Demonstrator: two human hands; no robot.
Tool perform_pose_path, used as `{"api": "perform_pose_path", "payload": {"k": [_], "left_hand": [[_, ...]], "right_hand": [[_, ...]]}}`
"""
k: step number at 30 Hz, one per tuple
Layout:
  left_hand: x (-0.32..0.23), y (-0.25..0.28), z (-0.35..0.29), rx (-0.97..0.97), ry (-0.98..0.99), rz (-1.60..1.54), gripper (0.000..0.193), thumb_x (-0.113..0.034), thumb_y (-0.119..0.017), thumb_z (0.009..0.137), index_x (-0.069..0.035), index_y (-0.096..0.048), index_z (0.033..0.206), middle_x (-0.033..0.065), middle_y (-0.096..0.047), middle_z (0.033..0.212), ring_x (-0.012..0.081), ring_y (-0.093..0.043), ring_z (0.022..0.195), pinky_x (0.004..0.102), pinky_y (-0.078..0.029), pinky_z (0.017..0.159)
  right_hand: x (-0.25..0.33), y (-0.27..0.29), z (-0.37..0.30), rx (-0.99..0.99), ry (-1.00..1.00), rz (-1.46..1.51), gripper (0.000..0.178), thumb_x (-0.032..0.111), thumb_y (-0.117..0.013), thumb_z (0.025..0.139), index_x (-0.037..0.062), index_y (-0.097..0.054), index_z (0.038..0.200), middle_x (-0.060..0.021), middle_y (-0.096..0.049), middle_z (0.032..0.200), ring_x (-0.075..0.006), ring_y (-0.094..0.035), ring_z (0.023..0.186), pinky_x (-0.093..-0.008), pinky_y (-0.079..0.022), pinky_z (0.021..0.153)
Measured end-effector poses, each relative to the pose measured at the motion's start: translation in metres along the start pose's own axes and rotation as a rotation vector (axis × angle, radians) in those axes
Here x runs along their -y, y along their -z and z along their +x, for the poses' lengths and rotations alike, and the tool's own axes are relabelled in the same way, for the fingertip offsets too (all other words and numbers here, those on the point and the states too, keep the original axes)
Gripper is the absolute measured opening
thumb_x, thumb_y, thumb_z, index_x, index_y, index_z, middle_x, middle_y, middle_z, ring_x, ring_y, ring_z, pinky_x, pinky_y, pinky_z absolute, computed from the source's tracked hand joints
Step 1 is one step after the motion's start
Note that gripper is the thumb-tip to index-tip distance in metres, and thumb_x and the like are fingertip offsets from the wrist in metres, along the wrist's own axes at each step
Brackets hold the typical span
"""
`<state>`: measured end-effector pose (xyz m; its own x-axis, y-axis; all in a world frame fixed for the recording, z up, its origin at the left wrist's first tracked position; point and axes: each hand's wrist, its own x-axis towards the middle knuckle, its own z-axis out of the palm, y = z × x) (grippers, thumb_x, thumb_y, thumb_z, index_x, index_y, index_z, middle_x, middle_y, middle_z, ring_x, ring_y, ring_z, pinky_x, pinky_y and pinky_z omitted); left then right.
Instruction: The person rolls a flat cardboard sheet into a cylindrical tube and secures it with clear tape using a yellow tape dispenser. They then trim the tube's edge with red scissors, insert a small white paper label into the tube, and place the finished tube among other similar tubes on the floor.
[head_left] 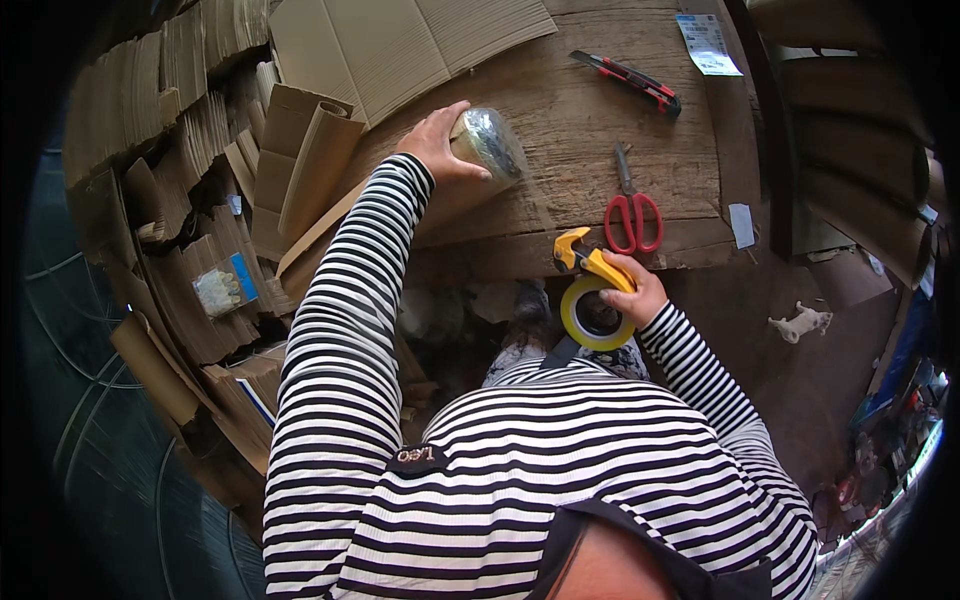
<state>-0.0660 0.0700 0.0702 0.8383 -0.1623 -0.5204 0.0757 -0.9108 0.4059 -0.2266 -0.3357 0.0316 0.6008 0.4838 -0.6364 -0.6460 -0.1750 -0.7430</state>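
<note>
Clock centred on the middle of the view. From eleven to two, table [585, 130]; on it at one, cutter knife [630, 85]; nearer at two, scissors [633, 222]. Between one and two, label [708, 45] by the table's right side; between two and three, paper slip [742, 225] at its near right corner. At twelve, bundle [490, 145] over the table, left hand [445, 145] on its nine-o'clock side. At eleven, beyond, cardboard sheet [395, 50]. From nine to eleven, stacked cardboard [180, 70]; on it at nine, packet [222, 288]. At three, tape dispenser [608, 268] in right hand [640, 290], tape roll [573, 317] below; farther out, scrap [800, 322] on floor [735, 335].
</note>
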Motion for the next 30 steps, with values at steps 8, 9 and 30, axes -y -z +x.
{"api": "perform_pose_path", "payload": {"k": [8, 9, 30], "left_hand": [[-0.004, 0.002, -0.001, 0.025, 0.051, 0.002, 0.12, -0.052, -0.094, 0.059, -0.012, -0.036, 0.156, 0.0177, -0.05, 0.15, 0.0327, -0.046, 0.141, 0.0413, -0.036, 0.12], [-0.002, -0.002, -0.003, 0.003, 0.059, 0.019, 0.122, -0.054, -0.094, 0.058, -0.014, -0.035, 0.157, 0.0168, -0.049, 0.151, 0.0329, -0.045, 0.142, 0.0422, -0.036, 0.121], [-0.031, -0.127, -0.172, -0.481, 0.22, 0.002, 0.122, -0.059, -0.091, 0.06, -0.006, -0.033, 0.154, 0.016, -0.037, 0.155, 0.0343, -0.03, 0.147, 0.0545, -0.017, 0.123]], "right_hand": [[0.011, -0.036, 0.011, 0.131, -0.082, -0.224, 0.068, 0.012, -0.08, 0.079, 0.0094, -0.058, 0.143, -0.0154, -0.064, 0.139, -0.0272, -0.063, 0.126, -0.0333, -0.045, 0.111], [0.017, -0.042, 0.033, 0.188, -0.103, -0.352, 0.068, 0.02, -0.081, 0.079, 0.0135, -0.059, 0.143, -0.0156, -0.066, 0.136, -0.0293, -0.065, 0.123, -0.0357, -0.047, 0.109], [0.171, -0.006, 0.002, 0.518, 0.288, -1.034, 0.07, 0.015, -0.083, 0.071, 0.0092, -0.063, 0.138, -0.0151, -0.071, 0.127, -0.0305, -0.067, 0.117, -0.0397, -0.052, 0.105]]}}
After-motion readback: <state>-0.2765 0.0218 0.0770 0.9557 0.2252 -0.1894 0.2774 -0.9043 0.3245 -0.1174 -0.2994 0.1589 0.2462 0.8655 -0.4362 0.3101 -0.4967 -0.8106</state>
